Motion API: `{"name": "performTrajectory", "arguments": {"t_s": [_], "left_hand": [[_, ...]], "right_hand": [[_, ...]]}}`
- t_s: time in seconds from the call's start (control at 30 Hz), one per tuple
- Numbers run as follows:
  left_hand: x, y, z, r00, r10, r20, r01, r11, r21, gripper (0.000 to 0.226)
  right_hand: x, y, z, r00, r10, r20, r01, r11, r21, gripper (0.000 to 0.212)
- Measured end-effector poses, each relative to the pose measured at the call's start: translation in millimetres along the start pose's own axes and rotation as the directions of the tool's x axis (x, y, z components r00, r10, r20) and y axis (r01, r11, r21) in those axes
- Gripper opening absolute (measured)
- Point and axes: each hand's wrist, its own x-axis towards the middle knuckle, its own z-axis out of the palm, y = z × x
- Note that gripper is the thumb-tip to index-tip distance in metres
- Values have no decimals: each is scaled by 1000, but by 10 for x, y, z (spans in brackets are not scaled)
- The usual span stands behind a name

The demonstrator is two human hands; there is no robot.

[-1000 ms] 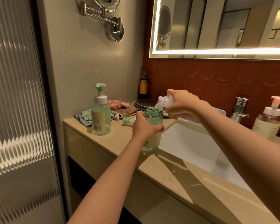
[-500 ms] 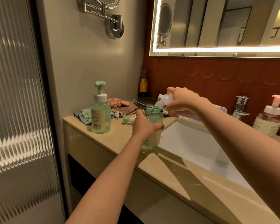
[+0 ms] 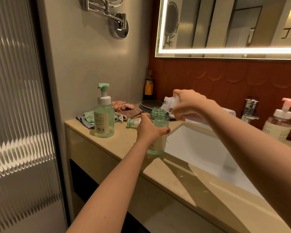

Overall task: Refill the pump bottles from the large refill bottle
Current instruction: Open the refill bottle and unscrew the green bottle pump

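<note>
An uncapped green pump bottle point(image 3: 158, 121) stands upright on the beige counter point(image 3: 124, 143) beside the sink, and my left hand point(image 3: 149, 128) is wrapped around its middle. My right hand point(image 3: 188, 103) grips the clear large refill bottle point(image 3: 170, 103), tipped sideways with its mouth at the green bottle's open neck. Most of the refill bottle's body is hidden behind my right forearm. The removed green pump head point(image 3: 132, 122) lies on the counter just left of my left hand. A second green pump bottle point(image 3: 104, 116) with its pump on stands further left.
A white sink basin point(image 3: 200, 148) lies right of the open bottle, with a chrome tap point(image 3: 249, 108) behind it. A pink-topped pump bottle point(image 3: 279, 121) stands at the far right. Dark plates point(image 3: 149, 105), folded cloths point(image 3: 124, 110) and a dark bottle point(image 3: 149, 86) sit at the back.
The refill bottle's mouth has dropped slightly and moved closer to the open neck of the green bottle. My left hand has kept its hold.
</note>
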Motion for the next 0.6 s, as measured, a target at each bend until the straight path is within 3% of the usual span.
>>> {"name": "performTrajectory", "arguments": {"t_s": [0.6], "left_hand": [[5, -16, 3, 1000, 12, -8, -12, 1000, -3, 81]], "right_hand": [[-12, -11, -16, 1000, 12, 6, -12, 1000, 3, 50]]}}
